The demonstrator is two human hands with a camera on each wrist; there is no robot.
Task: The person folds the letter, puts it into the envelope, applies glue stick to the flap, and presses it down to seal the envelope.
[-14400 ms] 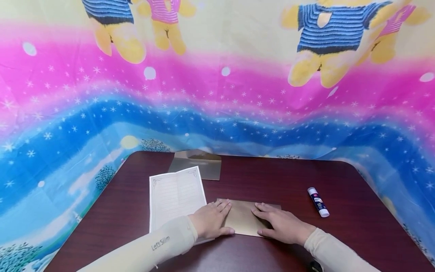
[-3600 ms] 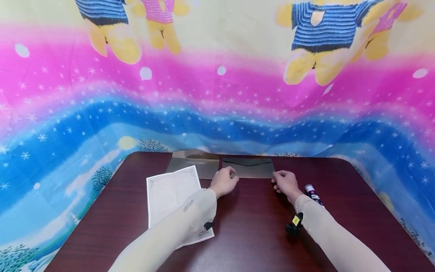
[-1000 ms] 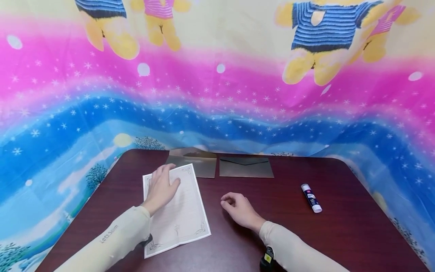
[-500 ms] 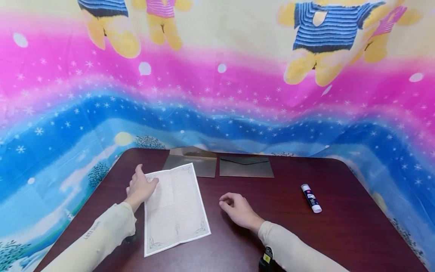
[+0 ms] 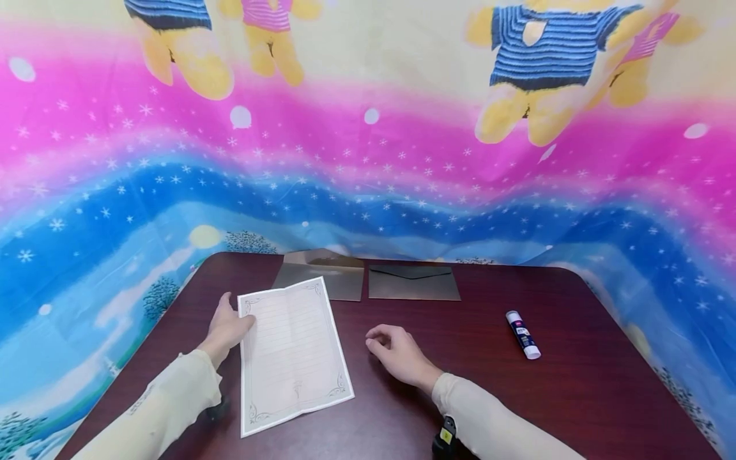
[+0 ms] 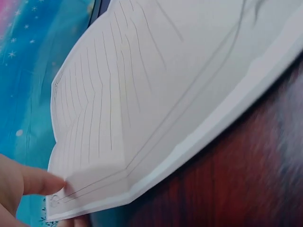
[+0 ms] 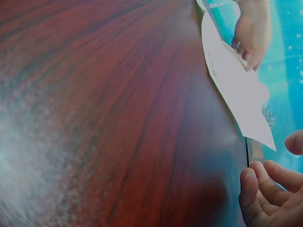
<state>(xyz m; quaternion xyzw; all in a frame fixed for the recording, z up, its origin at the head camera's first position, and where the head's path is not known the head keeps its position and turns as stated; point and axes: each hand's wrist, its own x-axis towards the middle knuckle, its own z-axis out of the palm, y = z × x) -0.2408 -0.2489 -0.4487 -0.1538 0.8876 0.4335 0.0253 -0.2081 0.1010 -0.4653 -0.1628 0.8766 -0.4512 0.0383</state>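
A sheet of lined letter paper [image 5: 293,358] with ornate corners and fold creases lies at the left of the table. My left hand [image 5: 223,329] pinches its left edge near the far corner. In the left wrist view the thumb [image 6: 42,182] presses on the lined face, and fingertips show below the paper's edge. My right hand [image 5: 402,358] rests to the right of the sheet, its fingers loosely curled around nothing. The right wrist view shows those curled fingers [image 7: 267,187] up close, with the paper [image 7: 236,87] beyond.
Along the table's far edge lie two gold-brown envelopes: one with its flap open [image 5: 345,285], partly behind the paper, and one with its flap folded down [image 5: 414,289]. A glue stick [image 5: 523,335] lies at the right. A printed curtain [image 5: 368,160] hangs behind the table [image 5: 477,409].
The envelope once under both hands now lies at the back, flap down. My left hand has crossed over the paper to its left edge and grips there; the right hand has barely moved lately.
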